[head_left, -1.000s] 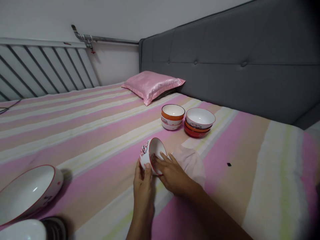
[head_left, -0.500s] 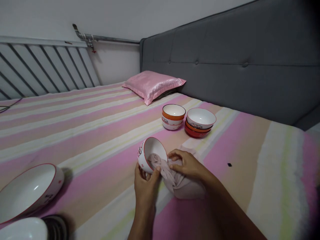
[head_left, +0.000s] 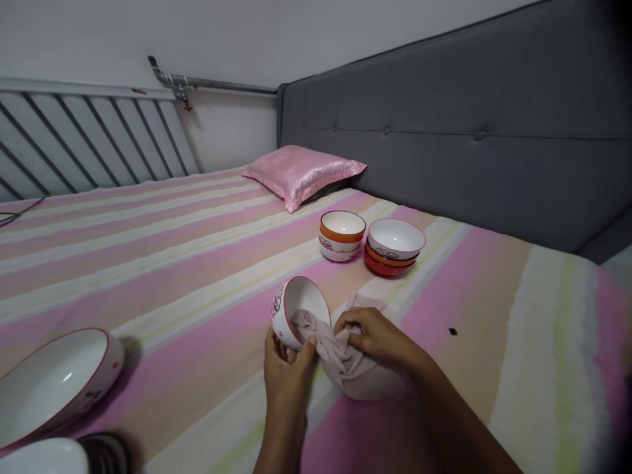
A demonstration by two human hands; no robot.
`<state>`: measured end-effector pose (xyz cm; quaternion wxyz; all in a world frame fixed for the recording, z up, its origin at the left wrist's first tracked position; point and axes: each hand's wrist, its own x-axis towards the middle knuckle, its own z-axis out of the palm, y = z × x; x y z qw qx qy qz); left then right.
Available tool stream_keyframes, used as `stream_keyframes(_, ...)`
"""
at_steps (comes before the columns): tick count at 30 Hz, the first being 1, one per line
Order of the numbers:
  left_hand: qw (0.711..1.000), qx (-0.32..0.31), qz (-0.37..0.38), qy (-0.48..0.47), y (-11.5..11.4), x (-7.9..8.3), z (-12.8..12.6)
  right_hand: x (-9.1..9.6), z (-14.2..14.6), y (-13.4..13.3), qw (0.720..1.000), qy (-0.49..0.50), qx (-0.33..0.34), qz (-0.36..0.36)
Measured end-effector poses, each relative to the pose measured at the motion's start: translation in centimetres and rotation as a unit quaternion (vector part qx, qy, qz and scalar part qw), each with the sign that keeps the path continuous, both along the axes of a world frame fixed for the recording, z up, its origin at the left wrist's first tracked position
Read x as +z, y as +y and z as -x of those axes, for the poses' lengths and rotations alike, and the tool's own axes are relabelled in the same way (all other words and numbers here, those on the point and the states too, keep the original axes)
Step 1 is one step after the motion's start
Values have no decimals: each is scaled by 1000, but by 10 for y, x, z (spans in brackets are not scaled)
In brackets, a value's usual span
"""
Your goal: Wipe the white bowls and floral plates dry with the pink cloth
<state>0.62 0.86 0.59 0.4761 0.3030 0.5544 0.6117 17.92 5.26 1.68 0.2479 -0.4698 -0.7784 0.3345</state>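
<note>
A white bowl with a red rim (head_left: 311, 295) is tilted toward the right above the striped bedsheet. My left hand (head_left: 288, 365) grips its lower side, thumb near the rim. A pale pink cloth (head_left: 348, 362) is partly tucked inside the bowl and hangs out over its edge. My right hand (head_left: 375, 334) is closed on the cloth, just right of the bowl. Behind the hands stand two bowl stacks: one topped by an orange-banded bowl (head_left: 342, 230), the other by a white bowl with a pink rim (head_left: 397, 238) over orange and red ones.
At the left lies a large white oval bowl (head_left: 59, 382), with a white dish (head_left: 47, 457) and a dark striped object (head_left: 105, 453) in front. A pink satin pillow (head_left: 303, 172) rests by the grey headboard (head_left: 444, 105). A small black piece (head_left: 453, 332) lies on the sheet.
My right hand has shifted slightly, its fingers curling more tightly on the cloth. The left hand still holds the bowl in nearly the same tilt. The view has tipped up slightly.
</note>
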Motion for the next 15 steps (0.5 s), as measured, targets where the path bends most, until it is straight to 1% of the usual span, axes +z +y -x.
stream_keyframes(1,1000,-3,0,0,0,0,0,2,-2,2,999,22,-22,-20)
stream_keyframes(3,1000,-5,4,1,0,0,0,5,-6,5,989,55,-106,-86)
stream_keyframes(6,1000,4,12,1,0,0,0,7,-10,7,947,48,-245,-203)
stream_keyframes(7,1000,6,13,-1,0,0,0,7,-9,8,931,34,-276,-235)
stream_keyframes(9,1000,1,11,-4,0,1,0,6,-6,7,906,10,-315,-282)
stream_keyframes(10,1000,-1,11,-3,0,1,0,6,-3,6,900,6,-323,-294)
stream_keyframes(11,1000,-4,11,-1,-1,1,0,6,0,5,898,12,-321,-299)
stream_keyframes(12,1000,-5,12,1,-1,1,0,6,3,3,905,25,-305,-295)
stream_keyframes(13,1000,-4,13,1,-1,1,0,7,6,2,917,40,-275,-285)
stream_keyframes(15,1000,-3,9,-2,-2,1,0,8,15,-2,948,65,-184,-252)
